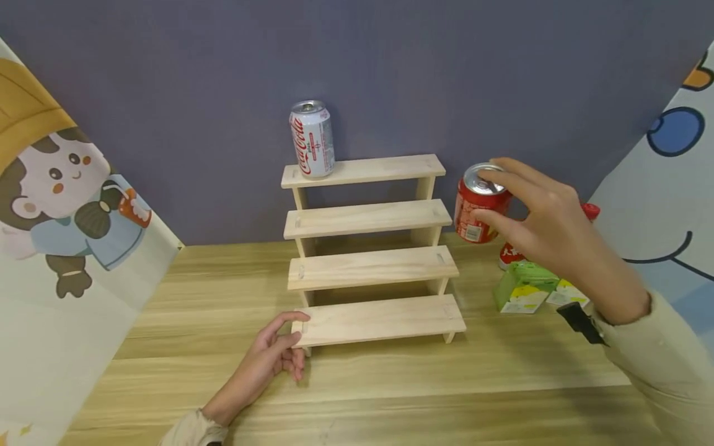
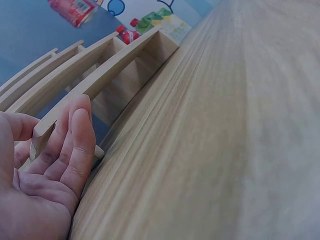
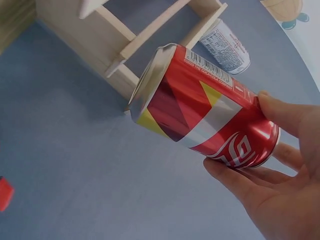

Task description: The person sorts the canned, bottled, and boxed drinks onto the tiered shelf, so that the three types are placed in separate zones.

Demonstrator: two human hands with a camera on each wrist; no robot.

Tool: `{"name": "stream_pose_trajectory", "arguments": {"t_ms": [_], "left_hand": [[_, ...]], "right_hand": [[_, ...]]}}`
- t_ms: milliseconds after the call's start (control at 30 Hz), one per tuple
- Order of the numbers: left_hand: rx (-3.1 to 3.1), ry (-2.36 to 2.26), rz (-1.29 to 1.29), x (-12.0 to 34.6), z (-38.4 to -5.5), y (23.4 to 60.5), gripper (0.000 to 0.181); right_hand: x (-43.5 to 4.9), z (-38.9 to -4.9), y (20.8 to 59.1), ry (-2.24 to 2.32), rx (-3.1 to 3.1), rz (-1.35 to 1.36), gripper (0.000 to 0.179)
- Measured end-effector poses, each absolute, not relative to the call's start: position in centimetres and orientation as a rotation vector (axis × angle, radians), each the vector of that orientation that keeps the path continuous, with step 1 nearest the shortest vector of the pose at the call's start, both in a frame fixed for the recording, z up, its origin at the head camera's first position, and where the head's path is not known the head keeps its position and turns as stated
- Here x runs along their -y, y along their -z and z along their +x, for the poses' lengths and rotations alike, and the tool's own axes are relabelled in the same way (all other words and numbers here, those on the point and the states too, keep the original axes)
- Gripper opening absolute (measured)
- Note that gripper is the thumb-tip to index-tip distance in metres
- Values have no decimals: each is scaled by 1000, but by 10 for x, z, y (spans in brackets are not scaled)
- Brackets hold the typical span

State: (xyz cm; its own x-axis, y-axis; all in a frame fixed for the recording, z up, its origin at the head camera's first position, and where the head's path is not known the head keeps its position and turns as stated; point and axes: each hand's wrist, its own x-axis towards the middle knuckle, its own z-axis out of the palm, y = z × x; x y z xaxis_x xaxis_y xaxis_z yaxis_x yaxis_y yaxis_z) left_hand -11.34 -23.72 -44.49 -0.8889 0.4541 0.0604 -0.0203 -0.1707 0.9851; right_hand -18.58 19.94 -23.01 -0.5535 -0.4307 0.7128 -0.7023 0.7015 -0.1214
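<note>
A red soda can (image 1: 481, 207) is held in the air by my right hand (image 1: 549, 214), to the right of a stepped wooden rack (image 1: 372, 271). In the right wrist view, thumb and fingers grip the end of the can (image 3: 200, 107) from both sides. My left hand (image 1: 273, 350) holds the left end of the rack's lowest step. The left wrist view shows the thumb above that board and the fingers (image 2: 80, 135) below and beside it. A white Coca-Cola can (image 1: 313, 139) stands upright at the left end of the top step.
Green-and-yellow cartons (image 1: 524, 288) stand on the wooden table (image 1: 223, 297) right of the rack. A red-capped bottle (image 1: 590, 212) is partly hidden behind my right hand. A dark blue-grey wall (image 1: 223, 93) rises behind, with cartoon-printed panels (image 1: 72, 204) at both sides.
</note>
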Motion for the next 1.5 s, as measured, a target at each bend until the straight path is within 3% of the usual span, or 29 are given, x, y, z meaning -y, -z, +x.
{"name": "stream_pose_trajectory", "arguments": {"t_ms": [1033,1500], "left_hand": [[-1778,-2135,480,236,-112,444,41],[-1785,-2117,481,238,-113,444,42]], "right_hand": [[-129,-290,191,-819,2254,836,50],[-113,-323,199,-1103,2250,585,50]]}}
